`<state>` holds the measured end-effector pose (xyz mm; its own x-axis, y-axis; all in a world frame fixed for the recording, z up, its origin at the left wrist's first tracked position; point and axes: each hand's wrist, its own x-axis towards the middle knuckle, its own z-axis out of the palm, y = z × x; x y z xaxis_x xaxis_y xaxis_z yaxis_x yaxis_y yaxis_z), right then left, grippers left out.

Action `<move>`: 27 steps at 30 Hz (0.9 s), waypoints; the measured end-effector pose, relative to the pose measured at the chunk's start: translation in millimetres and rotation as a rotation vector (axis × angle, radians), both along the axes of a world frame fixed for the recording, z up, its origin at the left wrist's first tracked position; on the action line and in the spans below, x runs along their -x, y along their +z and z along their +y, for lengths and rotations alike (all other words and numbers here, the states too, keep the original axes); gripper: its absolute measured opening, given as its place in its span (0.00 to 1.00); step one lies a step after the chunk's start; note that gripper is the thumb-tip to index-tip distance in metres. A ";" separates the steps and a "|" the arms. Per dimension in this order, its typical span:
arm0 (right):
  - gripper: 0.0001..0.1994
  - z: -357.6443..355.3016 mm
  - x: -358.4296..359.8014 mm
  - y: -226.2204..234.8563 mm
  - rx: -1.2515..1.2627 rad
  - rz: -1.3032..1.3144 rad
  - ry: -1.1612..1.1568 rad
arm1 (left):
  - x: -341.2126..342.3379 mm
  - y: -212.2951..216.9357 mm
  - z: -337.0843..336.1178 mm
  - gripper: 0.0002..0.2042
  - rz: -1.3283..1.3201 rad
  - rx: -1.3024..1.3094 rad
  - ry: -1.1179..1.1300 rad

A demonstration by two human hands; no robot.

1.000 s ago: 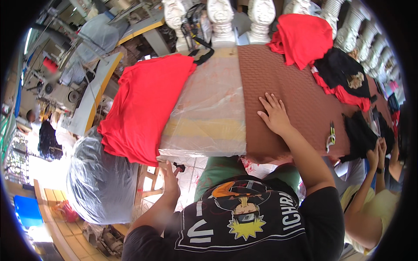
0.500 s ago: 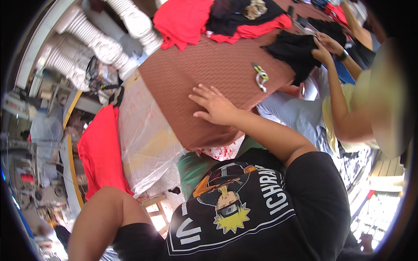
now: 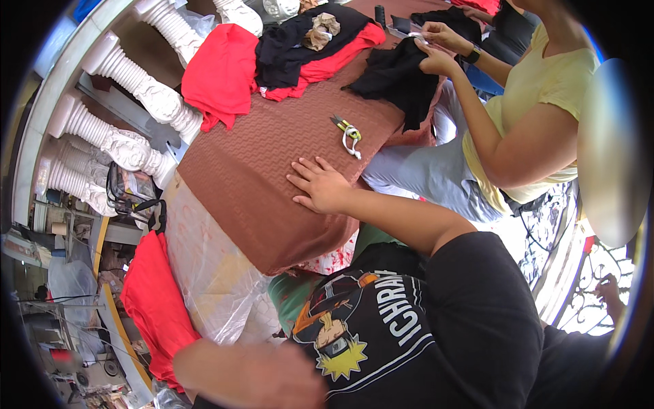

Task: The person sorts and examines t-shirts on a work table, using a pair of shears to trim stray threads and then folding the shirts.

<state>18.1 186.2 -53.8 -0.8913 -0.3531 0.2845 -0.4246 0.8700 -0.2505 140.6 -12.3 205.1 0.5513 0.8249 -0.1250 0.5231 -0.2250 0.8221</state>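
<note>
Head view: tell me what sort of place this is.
Probably a small garment workshop. Red and black clothes lie heaped on a brown-covered table, thread snips lie nearby, and a co-worker's hands work on black fabric.

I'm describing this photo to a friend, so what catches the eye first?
The right hand lies flat, fingers spread, on a brown quilted cover mid-frame. Small scissors lie just beyond it. Red and black garments are heaped at the far end, where another person handles black cloth.
</note>
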 end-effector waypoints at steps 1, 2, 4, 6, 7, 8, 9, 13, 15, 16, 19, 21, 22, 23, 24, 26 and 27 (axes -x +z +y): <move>0.30 10.6 3.5 -3.6 -0.022 0.006 -0.038 | 8.2 -14.4 14.4 0.12 -0.045 -0.105 0.100; 0.30 5.4 3.4 -1.8 -0.019 0.015 -0.014 | -6.1 -19.4 29.8 0.13 -0.071 -0.252 0.283; 0.30 7.5 4.1 0.5 -0.049 0.004 0.007 | -26.4 -29.5 62.7 0.12 -0.150 -0.555 0.464; 0.31 15.0 8.3 9.0 -0.073 0.020 0.055 | -44.2 -27.9 98.2 0.10 -0.215 -0.818 0.480; 0.31 18.8 9.3 16.0 -0.094 -0.009 0.094 | -51.8 -27.5 110.9 0.11 -0.228 -0.929 0.487; 0.31 21.7 10.9 24.7 -0.119 -0.035 0.139 | -57.2 -25.8 118.7 0.08 -0.313 -0.946 0.417; 0.31 26.5 14.0 32.3 -0.150 -0.067 0.183 | -60.4 -23.9 124.4 0.06 -0.399 -0.967 0.343; 0.30 45.7 34.8 53.2 -0.140 -0.171 0.307 | -65.3 -16.2 127.3 0.05 -0.584 -1.041 0.288; 0.29 41.4 37.8 57.0 -0.091 -0.223 0.270 | -67.4 -15.6 125.1 0.06 -0.619 -1.082 0.340; 0.29 37.6 38.4 49.3 -0.099 -0.134 0.294 | -67.1 -17.6 123.5 0.06 -0.650 -1.089 0.359; 0.30 31.8 40.0 30.0 -0.149 0.018 0.340 | -61.7 -24.7 117.9 0.06 -0.745 -1.109 0.403; 0.30 33.9 41.2 35.0 -0.210 -0.025 0.352 | -39.9 -34.4 105.2 0.08 -0.523 -0.918 0.390; 0.32 32.9 42.0 44.6 -0.272 -0.093 0.382 | -14.5 -44.5 88.0 0.14 -0.281 -0.719 0.365; 0.32 36.6 45.0 50.4 -0.303 -0.103 0.414 | 2.1 -54.9 66.9 0.11 -0.490 -0.613 0.576; 0.32 39.1 48.5 53.8 -0.333 -0.115 0.450 | 21.2 -89.9 56.4 0.13 -0.325 -0.638 0.828; 0.33 33.8 49.3 66.9 -0.401 -0.156 0.490 | 70.1 -141.4 28.4 0.16 0.166 -0.404 1.285; 0.33 30.4 50.1 73.8 -0.407 -0.205 0.454 | 85.0 -153.8 10.3 0.24 0.344 -0.162 1.444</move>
<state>-32.0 216.5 20.1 -0.6501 -0.7515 -0.1122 -0.7512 0.6579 -0.0537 55.6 -2.0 51.3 -0.7685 0.6363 0.0677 0.5261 0.5681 0.6328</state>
